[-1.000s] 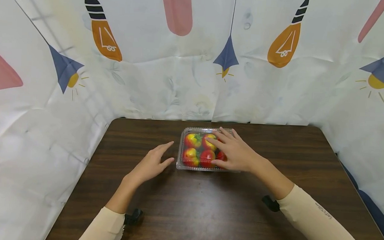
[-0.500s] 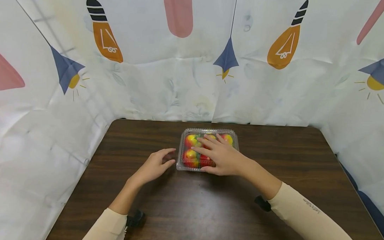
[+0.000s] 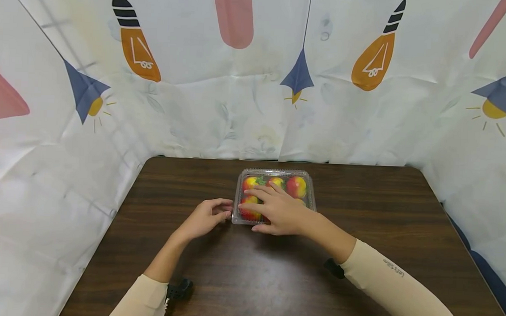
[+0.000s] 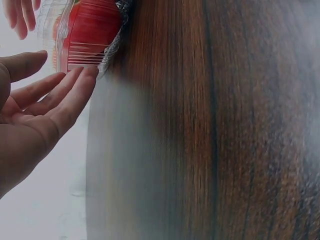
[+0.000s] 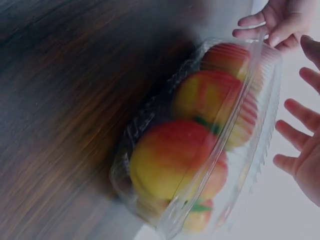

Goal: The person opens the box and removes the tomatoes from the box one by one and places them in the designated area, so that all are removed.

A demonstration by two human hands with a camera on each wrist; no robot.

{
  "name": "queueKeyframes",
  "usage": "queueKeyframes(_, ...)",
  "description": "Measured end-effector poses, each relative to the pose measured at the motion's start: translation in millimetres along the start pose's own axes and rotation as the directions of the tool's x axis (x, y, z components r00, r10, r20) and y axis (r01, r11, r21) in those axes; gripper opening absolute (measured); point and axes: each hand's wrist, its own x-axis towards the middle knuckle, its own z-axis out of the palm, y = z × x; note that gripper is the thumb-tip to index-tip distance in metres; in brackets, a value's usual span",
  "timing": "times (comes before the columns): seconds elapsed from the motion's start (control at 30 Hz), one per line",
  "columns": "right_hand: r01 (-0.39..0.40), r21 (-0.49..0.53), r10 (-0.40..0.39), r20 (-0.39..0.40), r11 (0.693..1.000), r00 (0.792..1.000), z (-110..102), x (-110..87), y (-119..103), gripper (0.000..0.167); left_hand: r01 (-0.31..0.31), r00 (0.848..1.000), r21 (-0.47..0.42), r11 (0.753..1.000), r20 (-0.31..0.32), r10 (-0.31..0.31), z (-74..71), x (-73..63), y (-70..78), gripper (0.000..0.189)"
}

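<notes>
A clear plastic clamshell box (image 3: 275,172) lies on the table, holding several red-and-yellow, peach-like fruits (image 3: 296,187) with bits of green leaf. My left hand (image 3: 202,219) is at the box's left side. In the left wrist view its fingertips (image 4: 90,72) meet the ribbed wall, and the thumb stands apart from the fingers. Above the lid, my right hand (image 3: 282,214) reaches across with spread fingers, covering part of the front row of fruit. The right wrist view shows those fingers (image 5: 295,134) a little off the lid.
The dark wood-grain table (image 3: 360,194) extends around the box. A white curtain (image 3: 187,114) printed with lamps and bulbs hangs behind it and along both sides. Black straps with small devices (image 3: 180,289) sit at both wrists.
My right hand has moved left across the lid, uncovering the fruits at the right. My left hand has shifted slightly right, up to the box's left side. The box has stayed in place.
</notes>
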Motion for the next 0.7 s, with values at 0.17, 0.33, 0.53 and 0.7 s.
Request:
queueKeyframes(0.17,0.030,-0.008,-0.030,-0.029,1.000,0.999,2.8,5.9,-5.0,0.056,0.045,0.998,-0.141,0.989,0.056,-0.037,-0.7,0.3,-3.4,0.039)
queueKeyframes(0.33,0.036,-0.019,-0.036,-0.021,0.999,0.999,5.8,11.3,-8.3,0.051,0.095,0.993,-0.210,0.973,0.092,-0.077,-0.2,0.9,-5.1,0.038)
queueKeyframes(0.53,0.017,-0.019,-0.017,0.011,1.000,1.000,10.6,16.9,-11.3,0.050,0.132,0.988,-0.276,0.952,0.113,-0.104,1.8,2.0,-7.2,0.032)
queueKeyframes(0.7,0.018,-0.008,-0.018,0.002,1.000,1.000,15.4,21.8,-12.6,0.044,0.144,0.986,-0.299,0.943,0.125,-0.111,3.6,1.5,-7.2,0.030)
